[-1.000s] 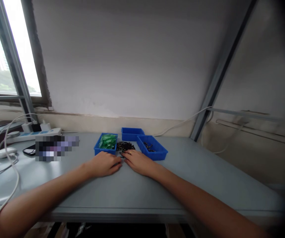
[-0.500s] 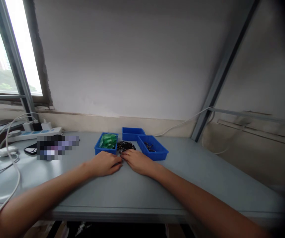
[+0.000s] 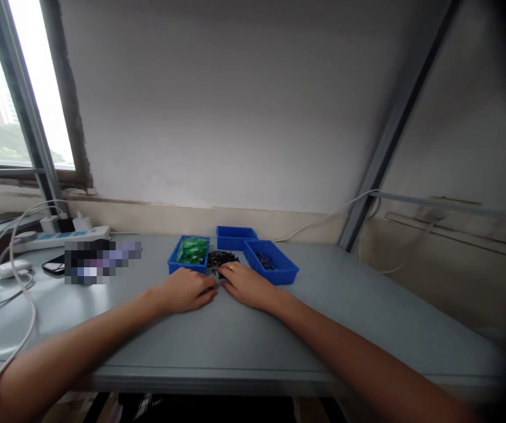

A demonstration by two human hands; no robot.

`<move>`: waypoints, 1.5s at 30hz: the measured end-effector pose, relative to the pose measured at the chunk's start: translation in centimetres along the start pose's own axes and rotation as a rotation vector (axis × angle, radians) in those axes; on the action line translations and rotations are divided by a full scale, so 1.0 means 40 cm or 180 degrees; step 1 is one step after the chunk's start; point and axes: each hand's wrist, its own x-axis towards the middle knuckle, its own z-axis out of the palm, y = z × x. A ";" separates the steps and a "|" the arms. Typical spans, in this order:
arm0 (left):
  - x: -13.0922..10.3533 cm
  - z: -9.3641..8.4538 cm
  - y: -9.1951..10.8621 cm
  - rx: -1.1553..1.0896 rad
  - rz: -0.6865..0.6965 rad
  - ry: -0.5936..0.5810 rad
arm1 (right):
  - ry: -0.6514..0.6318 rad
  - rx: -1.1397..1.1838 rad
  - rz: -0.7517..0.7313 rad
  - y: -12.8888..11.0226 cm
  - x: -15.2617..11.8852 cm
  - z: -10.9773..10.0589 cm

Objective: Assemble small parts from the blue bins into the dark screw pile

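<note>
Loose heap of small black parts (image 3: 222, 258) on grey metal table (image 3: 332, 317), between blue plastic bin of green pieces (image 3: 190, 254) and second blue bin (image 3: 270, 262). Right hand (image 3: 246, 285) fingertips at heap edge; left hand (image 3: 186, 290) loosely curled, flat on table beside it; whether either pinches a part, cannot tell. Parts likely light, rigid, scatter-prone: pinch singly.

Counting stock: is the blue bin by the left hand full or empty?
Partly full: green parts fill the left blue bin.

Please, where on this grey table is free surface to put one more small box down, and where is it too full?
Free: the table right of the right blue tray, and the strip between the forearms and the near edge. Crowded: around the pile of black parts by both hands, left hand and right hand, and the far left by the power strip.
</note>
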 end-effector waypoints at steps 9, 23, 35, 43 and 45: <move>0.002 0.002 0.003 0.0147 -0.0120 -0.0034 | 0.0121 0.0080 0.0012 0.011 0.003 0.014; 0.001 0.006 -0.004 0.0442 -0.0505 -0.0187 | 0.0148 -0.0283 -0.0649 0.027 0.019 0.033; 0.002 -0.008 0.009 0.0482 -0.0599 -0.0387 | 0.0100 -0.0201 -0.0357 0.018 0.010 0.023; 0.004 -0.012 0.010 0.0377 -0.0603 -0.0389 | -0.0035 -0.0168 -0.0346 0.023 0.019 0.024; 0.003 -0.010 0.009 0.0385 -0.0598 -0.0376 | 0.0005 -0.0148 -0.0371 0.022 0.020 0.022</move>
